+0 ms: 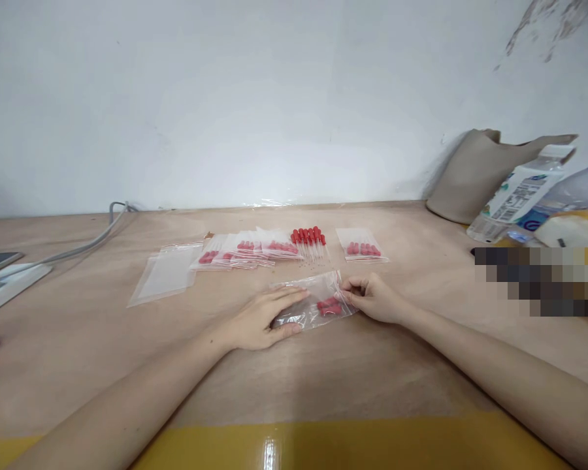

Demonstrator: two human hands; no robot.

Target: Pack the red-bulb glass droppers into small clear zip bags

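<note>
A clear zip bag (308, 318) lies on the table in front of me, with several red-topped pieces (329, 305) inside near its right end. My left hand (267, 316) rests flat on the bag's left part, fingers stretched out. At the right edge, my right hand (372, 297) pinches the bag between thumb and fingers. Behind the bag is a bunch of loose red-bulbed droppers (308, 238) with thin clear stems. Several filled bags (245, 249) overlap to the left of the droppers, and one filled bag (361, 245) lies apart on their right.
Flat bags (164, 274) without red pieces lie at the left. A grey cable (85, 245) runs to a white object (10, 287) with a phone-like device (0, 262) beside it. Plastic bottles (519, 196) and a grey-brown container (465, 176) stand at the right by the wall.
</note>
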